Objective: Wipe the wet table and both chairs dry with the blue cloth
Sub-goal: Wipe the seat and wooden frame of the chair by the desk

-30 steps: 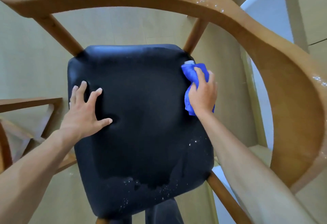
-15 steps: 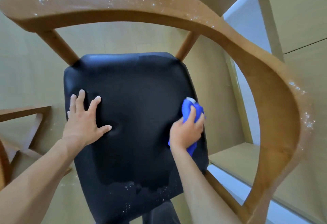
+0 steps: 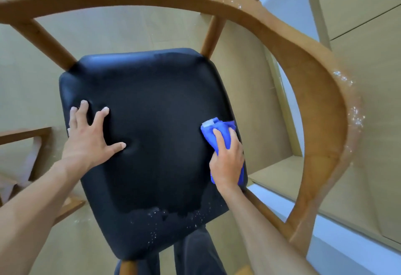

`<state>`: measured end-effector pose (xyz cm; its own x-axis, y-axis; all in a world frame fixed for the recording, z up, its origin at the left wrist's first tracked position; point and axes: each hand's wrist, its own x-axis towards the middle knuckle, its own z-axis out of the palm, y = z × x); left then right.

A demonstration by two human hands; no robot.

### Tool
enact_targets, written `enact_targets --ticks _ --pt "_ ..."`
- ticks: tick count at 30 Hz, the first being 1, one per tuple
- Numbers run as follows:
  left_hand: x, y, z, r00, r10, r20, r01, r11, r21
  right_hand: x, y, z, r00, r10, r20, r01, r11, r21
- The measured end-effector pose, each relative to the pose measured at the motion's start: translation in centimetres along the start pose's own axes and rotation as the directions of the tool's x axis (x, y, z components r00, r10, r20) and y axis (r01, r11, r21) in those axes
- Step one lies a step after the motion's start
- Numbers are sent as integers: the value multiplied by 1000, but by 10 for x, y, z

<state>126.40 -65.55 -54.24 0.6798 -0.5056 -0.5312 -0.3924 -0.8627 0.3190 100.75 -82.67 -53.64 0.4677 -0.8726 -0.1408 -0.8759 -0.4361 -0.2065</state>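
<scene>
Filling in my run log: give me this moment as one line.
phase: wiping seat | right hand: presses cloth at seat's right edge | left hand: flat on seat | droplets: seat front, armrest

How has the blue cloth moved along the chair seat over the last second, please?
Yes: the blue cloth, under the right hand, slid from the black seat's far right corner toward its near edge, along the right side.

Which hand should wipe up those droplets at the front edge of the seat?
Probably the right hand: it already presses the blue cloth on the seat. The left hand lies flat, empty.
</scene>
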Motion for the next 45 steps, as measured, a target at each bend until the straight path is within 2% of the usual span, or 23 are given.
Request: enact_targets --ticks 2,3,4,5,6,7,8,10,11,12,15,18,19,24,26,30,32,34,37,39,40,43,45 --pt "0 0 0 1000 -3 -4 3 1000 -12 -26 27 -7 948 318 29 -320 945 64" --pt "0 -1 1 1000 -5 -6 5 1000 -18 -27 33 -7 860 510 33 -510 853 113" --pt "0 -1 2 1000 -5 -7 5 1000 -21 -23 33 -6 734 678 43 -675 720 161" --pt "0 -2 3 1000 -3 -11 2 1000 -20 -18 27 -4 617 785 55 -778 598 191" --pt "0 -3 4 1000 0 -20 0 1000 -21 -14 13 -2 563 824 61 -816 543 198" --pt "0 -4 5 1000 2 -29 -3 1000 -23 -15 -9 1 591 805 50 -797 574 188" --pt "0 -5 6 999 6 -34 -7 1000 -25 -20 -38 6 684 729 26 -721 670 177" --pt "0 -6 6 999 21 -25 -22 999 -25 -44 -98 19 902 431 -11 -424 891 162" --pt "-1 -7 5 999 31 -13 -32 999 -27 -57 -123 23 966 256 37 -259 957 133" --pt "-2 -10 4 999 46 1 -46 998 -34 -68 -139 24 988 126 95 -135 985 103" --pt "-8 -23 -4 994 107 20 -107 994 -9 -69 -121 17 967 -185 173 179 983 48" --pt "-24 -25 0 995 103 10 -103 994 26 -64 -73 11 789 -565 242 585 811 -13" --pt "-33 -22 5 997 80 3 -80 997 19 -62 -68 10 746 -610 268 636 771 -13" --pt "-79 -3 27 999 -48 -25 49 999 8 -65 -72 12 721 -640 265 655 755 40" --pt "-90 -1 32 996 -89 -13 89 996 1 -64 -58 11 601 -753 269 770 636 58" --pt "-91 -1 35 995 -97 27 99 993 -72 -59 -22 14 139 -942 306 973 188 136" --pt "-87 -4 35 995 -93 31 95 992 -80 -60 -22 15 -31 -946 323 986 24 163" --pt "-84 -7 36 995 -92 29 94 992 -89 -72 -38 23 -123 -945 302 981 -70 181" --pt "-83 -5 36 996 -84 3 84 991 -108 -100 -65 30 -160 -929 334 977 -101 189" --pt "-81 -5 38 995 -94 -20 91 989 -119 -106 -67 34 -234 -898 373 965 -168 203" --pt "-82 -5 39 995 -102 -17 99 988 -116 -106 -63 33 -302 -873 383 949 -237 208" --pt "-84 -3 41 992 -127 -3 125 987 -103 -93 -23 27 -609 -675 416 790 -560 249" --pt "-85 -3 40 991 -132 -4 132 987 -94 -66 6 13 -732 -532 426 671 -673 311"
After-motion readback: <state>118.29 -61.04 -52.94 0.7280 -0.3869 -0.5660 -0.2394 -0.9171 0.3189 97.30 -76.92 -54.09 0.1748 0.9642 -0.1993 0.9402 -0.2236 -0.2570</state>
